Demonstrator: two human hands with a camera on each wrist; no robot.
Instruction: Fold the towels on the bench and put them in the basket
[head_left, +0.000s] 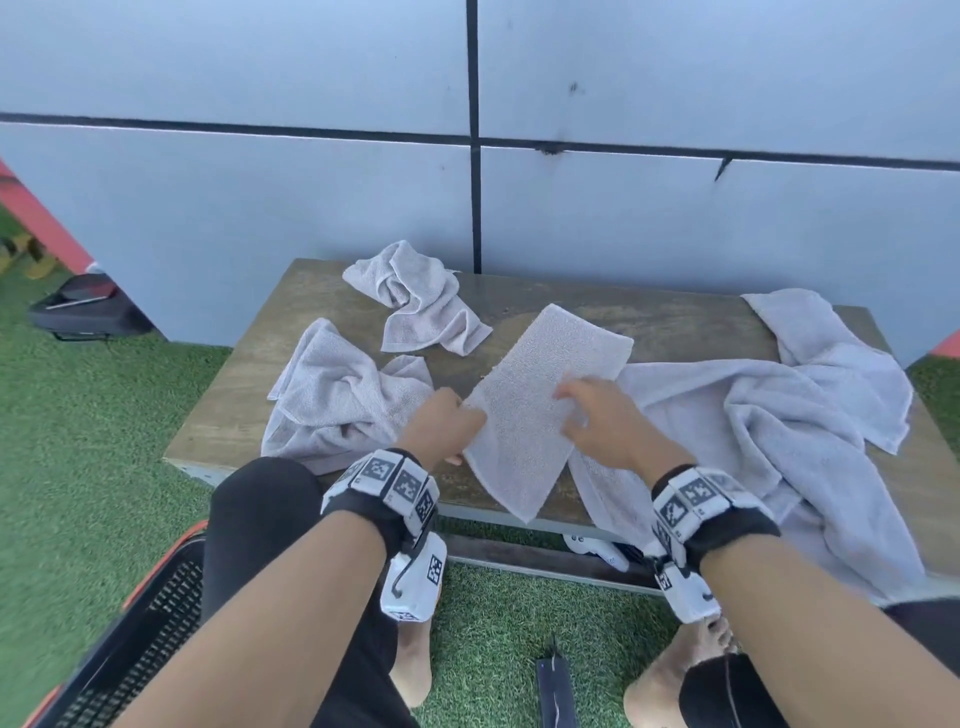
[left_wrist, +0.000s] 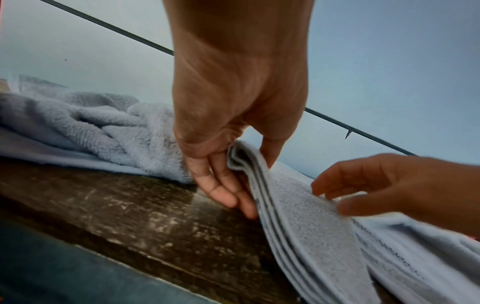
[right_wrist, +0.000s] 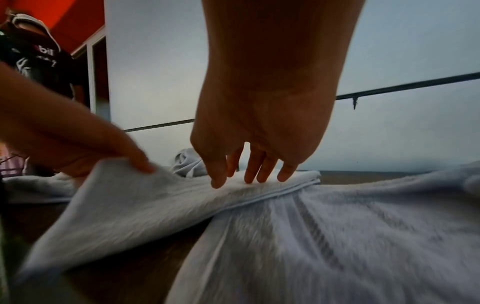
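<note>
A grey towel folded into a narrow strip (head_left: 540, 395) lies slantwise on the wooden bench (head_left: 675, 322), its near corner hanging over the front edge. My left hand (head_left: 449, 423) pinches the strip's left layered edge (left_wrist: 249, 174), thumb on top and fingers underneath, and lifts it slightly. My right hand (head_left: 592, 410) rests its straight fingertips (right_wrist: 249, 176) on top of the folded towel (right_wrist: 130, 205) near its right side. The black basket with an orange rim (head_left: 130, 649) stands on the grass at lower left, beside my knee.
Two crumpled small towels (head_left: 415, 301) (head_left: 337, 400) lie on the bench's left half. A large spread towel (head_left: 779, 415) covers the right half and hangs over the front. A grey panel wall backs the bench. A black case (head_left: 83, 306) sits on the grass at far left.
</note>
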